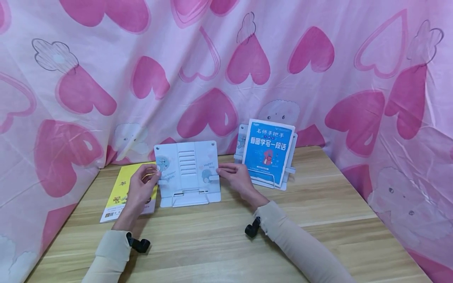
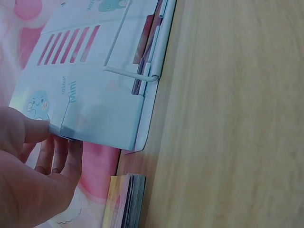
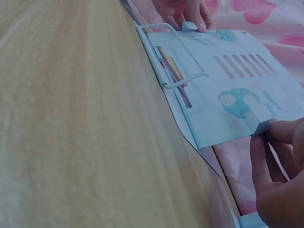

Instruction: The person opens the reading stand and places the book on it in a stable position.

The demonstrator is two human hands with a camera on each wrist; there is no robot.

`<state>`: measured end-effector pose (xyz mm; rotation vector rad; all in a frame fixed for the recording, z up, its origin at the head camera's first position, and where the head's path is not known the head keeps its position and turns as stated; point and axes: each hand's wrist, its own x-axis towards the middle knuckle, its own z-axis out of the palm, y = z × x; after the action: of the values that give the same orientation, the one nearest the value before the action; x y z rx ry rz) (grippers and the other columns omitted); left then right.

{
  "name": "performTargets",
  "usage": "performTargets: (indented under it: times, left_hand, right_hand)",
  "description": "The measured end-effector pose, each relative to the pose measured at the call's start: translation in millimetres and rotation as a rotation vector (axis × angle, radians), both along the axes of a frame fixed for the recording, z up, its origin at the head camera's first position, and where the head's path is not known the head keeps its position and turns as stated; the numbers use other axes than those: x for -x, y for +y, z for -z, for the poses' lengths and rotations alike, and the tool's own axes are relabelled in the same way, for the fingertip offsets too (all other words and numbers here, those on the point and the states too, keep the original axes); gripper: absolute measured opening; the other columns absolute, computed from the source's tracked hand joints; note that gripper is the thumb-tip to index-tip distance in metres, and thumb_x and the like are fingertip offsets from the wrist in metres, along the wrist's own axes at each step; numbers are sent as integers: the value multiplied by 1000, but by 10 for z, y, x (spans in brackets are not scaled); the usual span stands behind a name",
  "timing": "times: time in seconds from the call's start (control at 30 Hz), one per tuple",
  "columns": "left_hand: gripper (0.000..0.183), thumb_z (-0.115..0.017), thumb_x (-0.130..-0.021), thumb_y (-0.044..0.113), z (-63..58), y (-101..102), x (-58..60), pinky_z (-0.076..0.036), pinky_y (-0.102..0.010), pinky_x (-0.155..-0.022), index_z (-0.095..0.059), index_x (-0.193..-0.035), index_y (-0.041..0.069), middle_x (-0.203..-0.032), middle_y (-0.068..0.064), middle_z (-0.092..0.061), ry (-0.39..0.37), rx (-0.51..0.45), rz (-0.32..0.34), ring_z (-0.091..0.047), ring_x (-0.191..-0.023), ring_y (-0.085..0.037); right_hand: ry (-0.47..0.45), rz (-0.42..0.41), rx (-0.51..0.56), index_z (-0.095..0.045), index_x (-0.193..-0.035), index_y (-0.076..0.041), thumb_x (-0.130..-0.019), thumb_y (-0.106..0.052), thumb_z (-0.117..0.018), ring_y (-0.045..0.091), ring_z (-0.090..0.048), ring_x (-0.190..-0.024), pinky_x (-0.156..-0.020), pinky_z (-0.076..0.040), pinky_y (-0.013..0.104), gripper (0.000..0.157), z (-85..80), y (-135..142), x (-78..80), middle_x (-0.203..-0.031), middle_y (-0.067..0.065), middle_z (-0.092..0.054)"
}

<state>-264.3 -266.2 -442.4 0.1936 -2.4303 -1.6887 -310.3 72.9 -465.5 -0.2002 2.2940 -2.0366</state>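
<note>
A pale blue plastic book stand with slots and cartoon animal prints (image 1: 187,173) is standing upright on the light wooden bench (image 1: 226,239), leaning slightly back, with its long axis running left to right, straight ahead of the person. The left hand (image 1: 141,188) is pinching the stand's left side tab between thumb and fingers; the right hand (image 1: 235,177) is pinching the right side tab in the same way. Both hands are equally near, one at each end of the stand. A thin white wire page holder (image 2: 128,71) is jutting from the stand's lower lip. Left of the stand, touching or just beside its base, a yellow paperback book (image 1: 124,192) is lying flat. Right of the stand, close by, a second matching stand is holding a blue booklet with white lettering (image 1: 268,151). Behind the stand a pink heart-patterned curtain (image 1: 226,78) is hanging near. In front of the stand bare bench is stretching toward the person.
</note>
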Motion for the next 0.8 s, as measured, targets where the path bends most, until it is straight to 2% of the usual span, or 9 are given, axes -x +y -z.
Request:
performTargets:
  times: [0.5, 0.8]
  left_hand:
    - [39, -62, -111, 32, 5, 54, 14, -48, -8, -97, -53, -144, 12, -142, -8, -59, 128, 30, 3, -57, -129, -19]
    - [39, -62, -111, 33, 47, -52, 7, -49, -8, -97, -51, -142, 12, -146, -5, -59, 142, 20, 87, -57, -135, -18]
  right_hand:
    - [51, -27, -10, -81, -128, -31, -101, -34, -78, 17, -72, -128, -114, -56, 45, 27, -22, 37, 10, -128, -7, -81]
    - [62, -94, -8, -82, -126, -32, -99, -42, -80, 17, -70, -129, -114, -56, 46, 29, 6, 108, 52, -130, -9, -79]
